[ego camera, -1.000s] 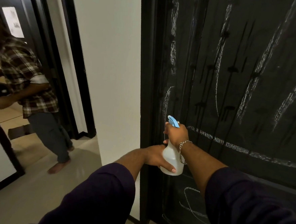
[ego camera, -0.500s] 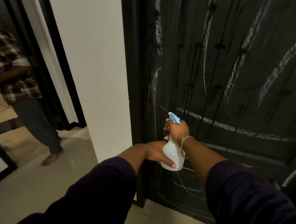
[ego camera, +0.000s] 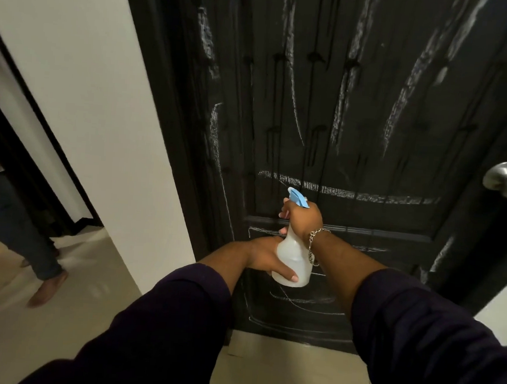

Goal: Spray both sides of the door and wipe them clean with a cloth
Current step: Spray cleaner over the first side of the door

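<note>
Head view showed the right hand gripping the neck of the bottle, the left hand cupping its base, nozzle facing the door. Wet drips ran through chalk marks; no cloth visible, so wiping and the far side probably remained.

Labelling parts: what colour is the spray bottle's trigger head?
Light blue trigger head on the translucent white plastic spray bottle; head view.

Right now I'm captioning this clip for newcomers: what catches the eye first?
The black door fills the frame, streaked with white chalk marks and dark drip runs. At centre, the right hand grips a spray bottle while the left hand steadies its base. A silver knob gleams far right.
</note>
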